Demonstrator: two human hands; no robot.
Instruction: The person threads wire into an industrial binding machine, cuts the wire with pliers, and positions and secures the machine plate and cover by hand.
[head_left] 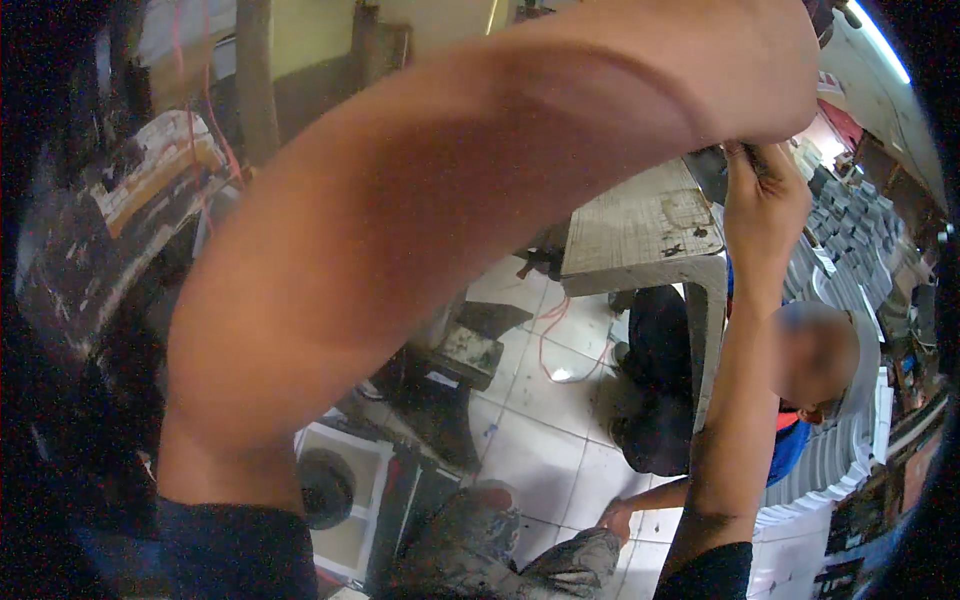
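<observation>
While your right hand [772, 195] curls just below your left hand [770, 75], neither's hold shows. I can't tell the left's openness, or work done or remaining.

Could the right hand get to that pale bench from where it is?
Probably yes: in the picture the right hand is raised beside the near corner of the pale bench, with nothing visible blocking that corner. The true gap is hard to judge from one view.
</observation>
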